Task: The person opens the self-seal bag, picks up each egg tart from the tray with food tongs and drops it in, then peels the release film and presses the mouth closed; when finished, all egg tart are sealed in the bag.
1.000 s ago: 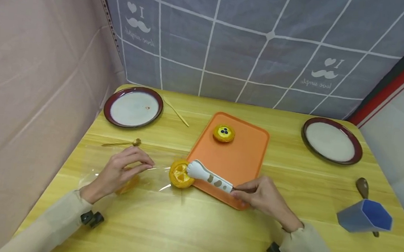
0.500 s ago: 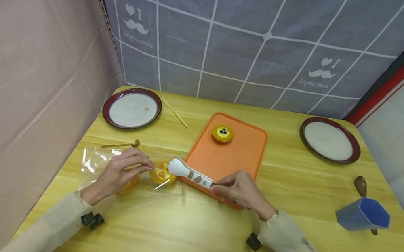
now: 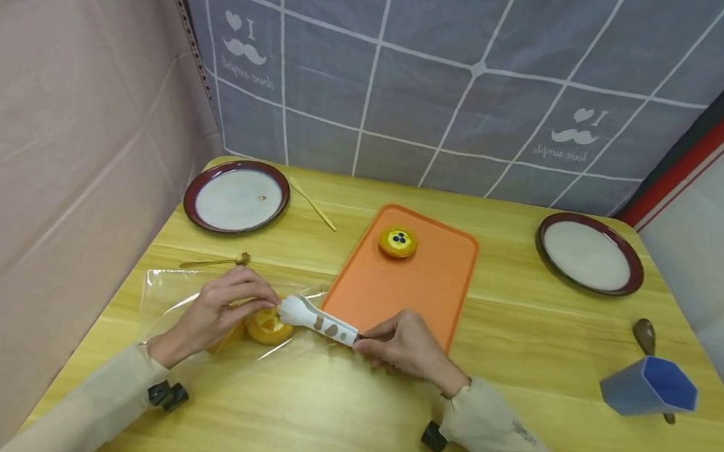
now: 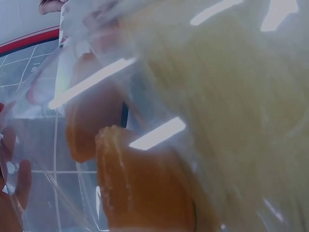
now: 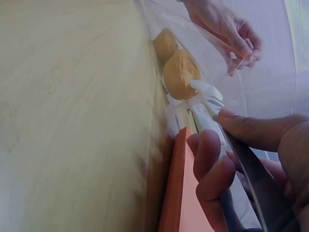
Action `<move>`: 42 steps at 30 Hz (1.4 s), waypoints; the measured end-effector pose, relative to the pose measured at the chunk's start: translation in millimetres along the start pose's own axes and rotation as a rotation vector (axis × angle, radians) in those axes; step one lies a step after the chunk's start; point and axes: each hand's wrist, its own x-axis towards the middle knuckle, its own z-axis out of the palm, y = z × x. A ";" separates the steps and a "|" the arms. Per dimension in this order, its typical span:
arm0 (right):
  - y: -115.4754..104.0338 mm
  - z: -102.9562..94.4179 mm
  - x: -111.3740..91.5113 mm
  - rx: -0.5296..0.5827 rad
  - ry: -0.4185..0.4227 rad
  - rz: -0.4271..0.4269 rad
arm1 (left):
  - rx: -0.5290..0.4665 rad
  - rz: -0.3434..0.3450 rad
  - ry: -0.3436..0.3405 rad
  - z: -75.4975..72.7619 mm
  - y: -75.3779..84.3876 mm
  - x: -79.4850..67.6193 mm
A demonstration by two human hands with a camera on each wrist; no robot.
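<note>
My left hand [image 3: 212, 313] pinches the upper edge of a clear plastic bag [image 3: 162, 287] lying on the table at the left. From the right, my right hand [image 3: 406, 343] grips tongs [image 3: 326, 324] with white paw-shaped ends, which reach into the bag's mouth. At their tips is an egg tart [image 3: 268, 330] with a yellow topping, inside the bag. A second tart [image 5: 165, 44] sits deeper in the bag, mostly behind my left hand in the head view. The left wrist view shows both pastry cases [image 4: 145, 183] through the glossy plastic.
An orange tray [image 3: 395, 287] lies beside the bag, bearing a blueberry-topped tart [image 3: 397, 242]. Dark-rimmed plates [image 3: 234, 224] stand at both far corners. A small gold fork-like utensil [image 3: 214, 263] lies by the left hand. A blue cup [image 3: 637, 387] and a brown spoon [image 3: 644, 335] are at the right.
My right hand has moved left with the tongs, carrying the tart from the tray's edge into the bag beside the other tart. My left hand stays at the bag's edge.
</note>
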 end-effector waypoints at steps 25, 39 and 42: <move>3.4 -26.3 -22.1 -0.274 0.104 -0.081 | 0.012 0.025 0.031 -5.6 13.8 12.3; 57.2 -124.4 -42.9 -0.323 0.459 0.184 | 0.014 0.008 0.023 -5.1 -10.1 -6.4; 63.8 -129.1 -35.2 -0.282 0.446 0.224 | 0.015 0.007 0.026 -4.7 -10.8 -6.8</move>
